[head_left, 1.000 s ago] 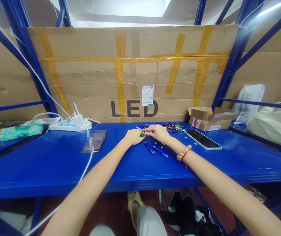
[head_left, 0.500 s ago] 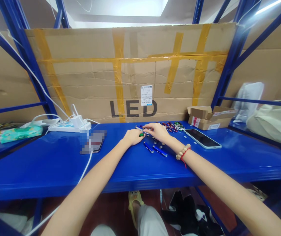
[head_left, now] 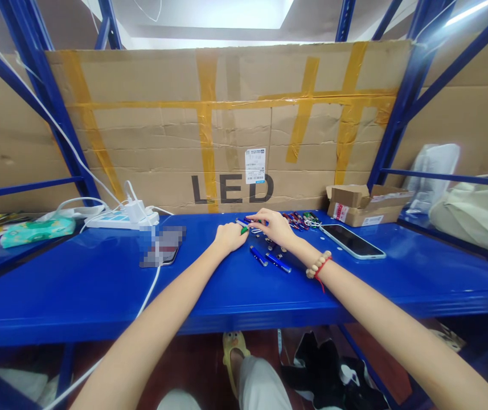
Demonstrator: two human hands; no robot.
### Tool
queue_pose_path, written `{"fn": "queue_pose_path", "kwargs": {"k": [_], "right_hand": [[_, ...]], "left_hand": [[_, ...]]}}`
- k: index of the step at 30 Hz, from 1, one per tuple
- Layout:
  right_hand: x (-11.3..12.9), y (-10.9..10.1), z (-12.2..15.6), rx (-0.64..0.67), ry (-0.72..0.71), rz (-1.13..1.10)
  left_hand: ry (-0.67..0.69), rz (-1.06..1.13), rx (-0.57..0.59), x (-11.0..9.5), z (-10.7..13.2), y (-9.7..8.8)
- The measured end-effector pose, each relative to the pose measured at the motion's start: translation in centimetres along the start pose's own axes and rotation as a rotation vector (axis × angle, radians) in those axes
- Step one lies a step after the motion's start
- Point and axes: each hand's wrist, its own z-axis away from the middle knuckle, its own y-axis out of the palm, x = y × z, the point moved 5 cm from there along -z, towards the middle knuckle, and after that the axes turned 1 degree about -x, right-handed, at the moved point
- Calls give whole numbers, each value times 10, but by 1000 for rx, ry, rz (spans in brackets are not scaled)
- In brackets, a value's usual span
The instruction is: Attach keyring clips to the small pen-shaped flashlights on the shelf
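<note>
My left hand [head_left: 230,237] is closed around a small green metal tube [head_left: 244,230], whose end shows at the thumb side. Just right of it, my right hand [head_left: 273,225] has thumb and fingertips pinched together beside the tube's end; whatever sits between them is too small to make out. In front of the hands lie a short blue metal tube [head_left: 258,256] and a second, slightly longer blue tube [head_left: 278,262]. Small metal bits [head_left: 281,249] are scattered under my right hand. Behind the hands, more blue tubes [head_left: 244,221] are partly covered.
Red and green tubes [head_left: 298,221] are piled behind my right wrist. A phone [head_left: 352,241] and an open cardboard box [head_left: 365,204] stand to the right. On the left are a blurred-out phone [head_left: 171,253], a power strip [head_left: 111,220] and a white cable [head_left: 150,293].
The fingers of my right hand have lifted slightly off the green tube's end, and the hand's shape has shifted a little. My left hand stays nearly in place.
</note>
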Motion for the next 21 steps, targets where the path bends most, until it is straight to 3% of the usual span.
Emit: {"fn": "queue_pose_path", "kwargs": {"k": [5,11,21], "right_hand": [[3,4,0,36,-85,-51],[0,3,0,29,-38,-121],[5,11,0,95,-120,-172]], "left_hand": [[-34,2,-16,1,1,-3],[-27,-14,-37,0,3,-8],[-74,75,-38,2,4,-8]]}}
